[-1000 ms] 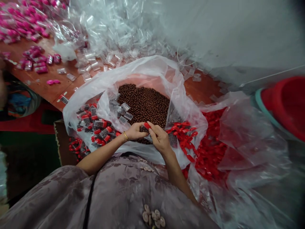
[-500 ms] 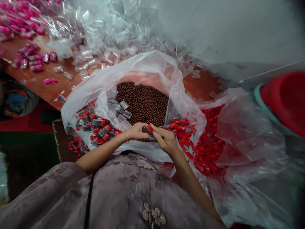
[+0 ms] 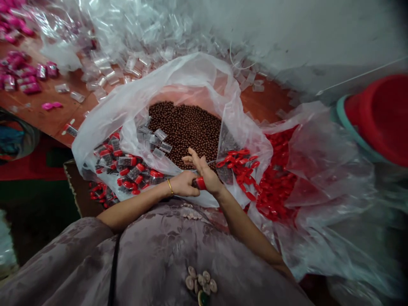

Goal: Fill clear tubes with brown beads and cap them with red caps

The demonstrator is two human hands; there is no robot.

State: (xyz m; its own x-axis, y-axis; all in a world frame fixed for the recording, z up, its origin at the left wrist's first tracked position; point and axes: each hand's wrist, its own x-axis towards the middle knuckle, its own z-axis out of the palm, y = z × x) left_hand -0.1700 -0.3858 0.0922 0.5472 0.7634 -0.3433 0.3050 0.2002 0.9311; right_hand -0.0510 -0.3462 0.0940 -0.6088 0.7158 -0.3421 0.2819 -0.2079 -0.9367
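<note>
The step in hand looks like pressing a cap home: the left hand (image 3: 185, 183) grasps a small dark-filled bottle (image 3: 195, 182), its grip closed around the body, and the red cap (image 3: 200, 183) faces the right hand (image 3: 208, 174). The right grip is released, fingers stretched out, the palm against or just beside the cap; I cannot tell whether it is pushing. The bottle is above the near rim of the white plastic bag (image 3: 127, 100), which lies at the near edge of the desk (image 3: 264, 102). Beyond the hands are brown beads (image 3: 194, 131), with loose bottles (image 3: 156, 140) at their left. Capped bottles (image 3: 127, 163) are heaped toward the desk's near left edge, loose red caps (image 3: 245, 172) to the right.

My judgement is that the next move calls for a straight push of the palm while the left grip holds the bottle firm, since a slanted push could leave the cap crooked.

Half a second ago the right fingers were bent to the cap; now they are straight and the palm has come to it. The hands have also come closer together. The whole view has shifted, while the beads and heaps look unchanged.
</note>
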